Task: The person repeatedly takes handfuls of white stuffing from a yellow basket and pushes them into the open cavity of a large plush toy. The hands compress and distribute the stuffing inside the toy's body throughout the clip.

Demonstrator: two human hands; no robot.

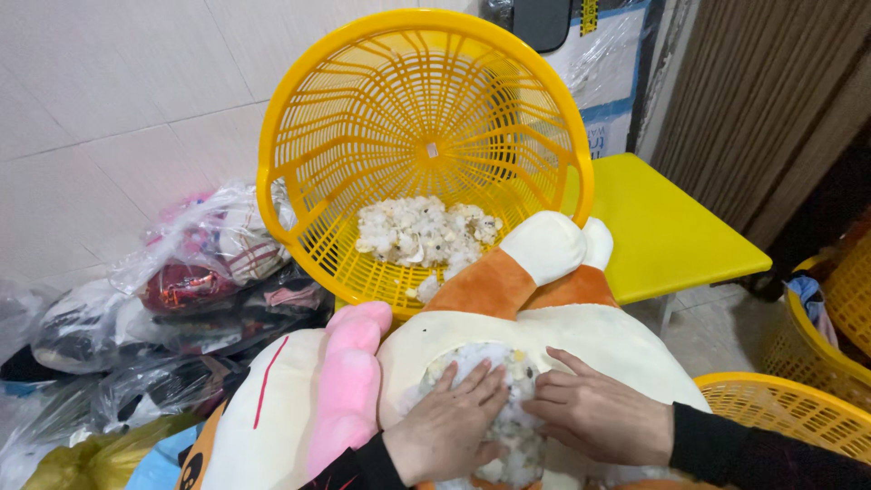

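Yellow basket [299, 118] was tipped on side, clump of stuffing bits [422, 231] lodged inside. Cream plush toy [626, 349] was laid below it, belly opening filled with white stuffing [513, 426]. Left hand [445, 431] and right hand [599, 417] were pressed flat on stuffing, fingers [476, 381] spread, nothing gripped.

plush toy [562, 336] cut off below, bagged contents [190, 281] unclear
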